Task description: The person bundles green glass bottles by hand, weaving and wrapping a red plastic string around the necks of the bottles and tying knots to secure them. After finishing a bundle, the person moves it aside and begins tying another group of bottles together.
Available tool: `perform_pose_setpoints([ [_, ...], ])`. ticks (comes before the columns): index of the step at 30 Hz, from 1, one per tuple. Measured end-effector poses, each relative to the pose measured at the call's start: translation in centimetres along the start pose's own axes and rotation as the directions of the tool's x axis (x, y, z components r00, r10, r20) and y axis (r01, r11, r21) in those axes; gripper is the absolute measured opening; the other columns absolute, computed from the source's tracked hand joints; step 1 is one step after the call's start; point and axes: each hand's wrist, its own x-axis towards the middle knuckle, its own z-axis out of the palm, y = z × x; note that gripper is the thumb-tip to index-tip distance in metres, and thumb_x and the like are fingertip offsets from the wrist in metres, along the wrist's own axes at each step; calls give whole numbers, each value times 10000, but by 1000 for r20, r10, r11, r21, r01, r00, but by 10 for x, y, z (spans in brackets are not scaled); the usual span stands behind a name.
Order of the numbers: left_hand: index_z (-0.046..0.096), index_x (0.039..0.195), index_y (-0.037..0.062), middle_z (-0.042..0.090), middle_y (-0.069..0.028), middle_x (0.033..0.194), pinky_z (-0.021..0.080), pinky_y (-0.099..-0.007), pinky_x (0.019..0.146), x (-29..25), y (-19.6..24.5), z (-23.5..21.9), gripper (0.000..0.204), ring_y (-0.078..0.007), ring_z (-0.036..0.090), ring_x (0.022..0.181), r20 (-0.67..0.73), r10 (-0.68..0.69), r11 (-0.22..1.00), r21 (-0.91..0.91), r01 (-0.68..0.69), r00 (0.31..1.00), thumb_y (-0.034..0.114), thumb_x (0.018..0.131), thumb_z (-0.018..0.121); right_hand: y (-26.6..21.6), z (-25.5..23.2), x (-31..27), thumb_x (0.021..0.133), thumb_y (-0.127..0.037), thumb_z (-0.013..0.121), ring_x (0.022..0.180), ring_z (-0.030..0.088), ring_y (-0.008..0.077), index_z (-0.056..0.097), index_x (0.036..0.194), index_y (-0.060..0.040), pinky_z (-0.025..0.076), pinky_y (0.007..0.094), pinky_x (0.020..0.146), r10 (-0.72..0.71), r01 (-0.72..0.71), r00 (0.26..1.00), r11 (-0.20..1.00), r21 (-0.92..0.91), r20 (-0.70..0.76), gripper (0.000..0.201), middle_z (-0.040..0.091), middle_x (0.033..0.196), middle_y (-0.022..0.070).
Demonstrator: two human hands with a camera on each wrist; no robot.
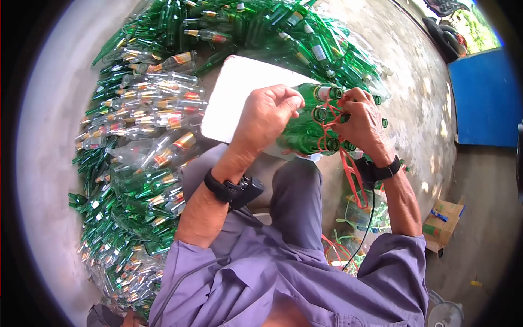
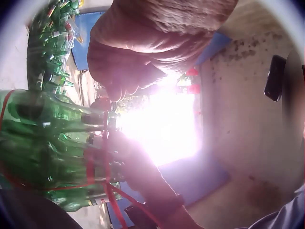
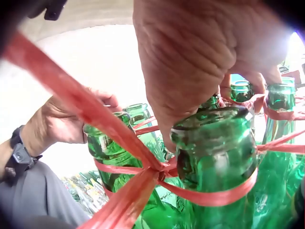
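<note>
A bundle of green glass bottles [image 1: 306, 128] stands in front of the person, red plastic strap [image 3: 217, 196] wound round the necks. The right hand [image 1: 362, 117] reaches down over the bottle mouths, its curled fingers gripping the red strap between the necks. Loose strap ends hang below this hand in the head view. At the left side of the bundle is the left hand [image 1: 267, 111], fingers bent and thumb near the forefinger; I cannot tell whether it pinches anything. Close up, the right wrist view shows a strap knot [image 3: 159, 172] beside a bottle neck.
Clear and green bottles [image 1: 158, 103] lie heaped along the left, with more green bottles [image 1: 321, 43] at the far side. A white board [image 1: 239, 87] is under the left hand. To the right are a blue panel [image 1: 485, 98] and a cardboard box [image 1: 444, 220].
</note>
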Motion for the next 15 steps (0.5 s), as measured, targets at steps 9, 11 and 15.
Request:
perform_pose_setpoints([
  [9, 732, 958, 15, 741, -42, 897, 491, -248, 710, -2, -7, 1, 158, -92, 656, 764, 9, 10, 999, 49, -10, 1000, 127, 957, 621, 23, -38, -79, 591, -138, 831, 1123, 583, 332, 727, 841, -5, 524, 416, 900, 194, -191, 980, 979, -67, 34, 302, 640, 1105, 93],
  [11, 733, 962, 15, 739, -41, 895, 492, -250, 705, 0, -11, 1, 166, -92, 657, 763, 11, 4, 996, 86, -5, 1000, 132, 959, 616, 27, -44, -98, 571, -150, 821, 1100, 574, 339, 726, 817, -9, 520, 431, 892, 200, -200, 980, 976, -89, 0, 299, 639, 1077, 95],
  [15, 732, 963, 11, 738, -45, 893, 495, -253, 708, -2, -13, 6, 177, -93, 657, 759, 7, -10, 991, 132, 9, 1000, 137, 963, 607, 30, -49, -137, 553, -146, 828, 1069, 574, 346, 714, 792, -24, 514, 443, 878, 275, -274, 961, 958, -88, -6, 291, 629, 1051, 86],
])
